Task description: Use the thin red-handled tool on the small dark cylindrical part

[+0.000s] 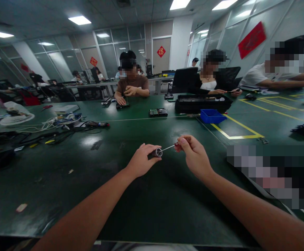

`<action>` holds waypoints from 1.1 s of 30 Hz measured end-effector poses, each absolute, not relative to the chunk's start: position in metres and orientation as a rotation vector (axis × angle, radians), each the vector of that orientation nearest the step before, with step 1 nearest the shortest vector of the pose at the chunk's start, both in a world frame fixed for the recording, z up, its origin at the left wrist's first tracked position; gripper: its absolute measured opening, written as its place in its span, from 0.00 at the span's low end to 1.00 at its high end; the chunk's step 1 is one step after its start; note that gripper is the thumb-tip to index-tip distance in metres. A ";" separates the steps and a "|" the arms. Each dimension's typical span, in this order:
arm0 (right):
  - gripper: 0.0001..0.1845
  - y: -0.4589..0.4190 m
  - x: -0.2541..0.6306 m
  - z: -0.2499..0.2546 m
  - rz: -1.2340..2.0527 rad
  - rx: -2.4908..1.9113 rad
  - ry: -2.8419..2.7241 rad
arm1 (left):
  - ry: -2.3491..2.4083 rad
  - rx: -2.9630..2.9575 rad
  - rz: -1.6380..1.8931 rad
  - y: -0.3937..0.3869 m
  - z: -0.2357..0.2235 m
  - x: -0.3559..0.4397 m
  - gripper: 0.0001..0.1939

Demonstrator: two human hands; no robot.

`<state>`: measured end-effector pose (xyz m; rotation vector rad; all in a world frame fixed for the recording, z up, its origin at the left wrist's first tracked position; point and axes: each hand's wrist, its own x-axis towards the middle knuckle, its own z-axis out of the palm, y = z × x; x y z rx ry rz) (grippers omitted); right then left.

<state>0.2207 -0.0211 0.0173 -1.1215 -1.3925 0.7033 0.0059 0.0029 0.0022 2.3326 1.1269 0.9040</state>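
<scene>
Over the green table, my left hand point(143, 160) is closed around a small dark cylinder point(157, 152) with a silvery rim, its round end facing right. Opposite it, my right hand point(195, 155) pinches the reddish handle of a screwdriver point(169, 148). The thin metal shaft slants down to the left, and its tip reaches the cylinder's end. Whether the tip touches the inside is too small to tell. My fingers hide most of the handle and the cylinder's far side.
A blue bin point(212, 116) stands beside a long black tray point(204, 104). A circuit-board device point(158, 112) lies across the table. Tangled cables point(65, 122) are at the left. A co-worker point(132, 83) sits opposite, with others at the right. A blurred-out patch point(269, 174) covers something at right.
</scene>
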 end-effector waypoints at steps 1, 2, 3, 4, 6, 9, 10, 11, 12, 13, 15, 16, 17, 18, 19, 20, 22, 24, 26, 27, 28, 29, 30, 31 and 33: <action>0.13 -0.022 0.221 0.018 0.681 -1.127 -1.409 | 1.141 2.324 0.911 0.003 0.002 0.006 0.21; 0.13 -0.022 0.220 0.018 0.661 -1.130 -1.425 | 1.153 2.316 0.916 0.003 0.003 0.006 0.21; 0.13 -0.023 0.220 0.019 0.643 -1.132 -1.438 | 1.162 2.310 0.918 0.003 0.003 0.006 0.21; 0.13 -0.023 0.220 0.020 0.629 -1.133 -1.450 | 1.169 2.303 0.920 0.003 0.003 0.006 0.21; 0.13 -0.025 0.220 0.021 0.603 -1.149 -1.472 | 1.178 2.296 0.918 0.003 0.003 0.005 0.21; 0.15 -0.027 0.221 0.025 0.560 -1.242 -1.532 | 1.178 2.303 0.928 0.004 0.002 0.005 0.21; 0.15 -0.028 0.221 0.026 0.548 -1.276 -1.557 | 1.173 2.309 0.931 0.004 0.001 0.004 0.21; 0.15 -0.028 0.222 0.027 0.542 -1.297 -1.579 | 1.169 2.315 0.930 0.004 0.000 0.004 0.21; 0.15 -0.029 0.222 0.028 0.540 -1.303 -1.599 | 1.167 2.320 0.928 0.005 0.000 0.004 0.21; 0.14 -0.030 0.222 0.029 0.540 -1.295 -1.621 | 1.167 2.323 0.921 0.005 -0.001 0.004 0.21; 0.12 -0.031 0.222 0.029 0.534 -1.266 -1.671 | 1.172 2.328 0.900 0.006 -0.001 0.003 0.20; 0.10 -0.031 0.222 0.029 0.529 -1.253 -1.700 | 1.171 2.333 0.885 0.006 -0.002 0.003 0.20; 0.09 -0.032 0.222 0.030 0.522 -1.246 -1.724 | 1.169 2.337 0.870 0.006 -0.002 0.004 0.20; 0.09 -0.032 0.222 0.030 0.514 -1.247 -1.740 | 1.165 2.341 0.858 0.006 -0.003 0.004 0.20; 0.09 -0.032 0.222 0.031 0.504 -1.259 -1.745 | 1.161 2.343 0.850 0.006 -0.003 0.004 0.20; 0.11 -0.033 0.221 0.031 0.491 -1.283 -1.742 | 1.159 2.343 0.847 0.006 -0.004 0.004 0.20; 0.17 -0.032 0.221 0.032 0.458 -1.349 -1.726 | 1.160 2.338 0.848 0.006 -0.005 0.005 0.20; 0.17 -0.032 0.221 0.032 0.438 -1.374 -1.720 | 1.165 2.330 0.847 0.006 -0.006 0.005 0.21; 0.13 -0.031 0.221 0.031 0.432 -1.338 -1.733 | 1.174 2.322 0.851 0.006 -0.005 0.005 0.20; 0.12 -0.031 0.221 0.030 0.436 -1.312 -1.741 | 1.182 2.317 0.857 0.006 -0.005 0.005 0.20; 0.12 -0.031 0.221 0.029 0.447 -1.293 -1.747 | 1.192 2.311 0.865 0.006 -0.004 0.005 0.20; 0.13 -0.031 0.221 0.028 0.464 -1.286 -1.751 | 1.204 2.307 0.873 0.006 -0.003 0.005 0.20; 0.14 -0.031 0.222 0.027 0.485 -1.289 -1.757 | 1.214 2.305 0.877 0.006 -0.002 0.005 0.20; 0.15 -0.031 0.222 0.026 0.502 -1.297 -1.760 | 1.220 2.307 0.874 0.006 -0.001 0.005 0.20; 0.18 -0.031 0.222 0.025 0.513 -1.311 -1.749 | 1.225 2.314 0.869 0.005 0.001 0.005 0.19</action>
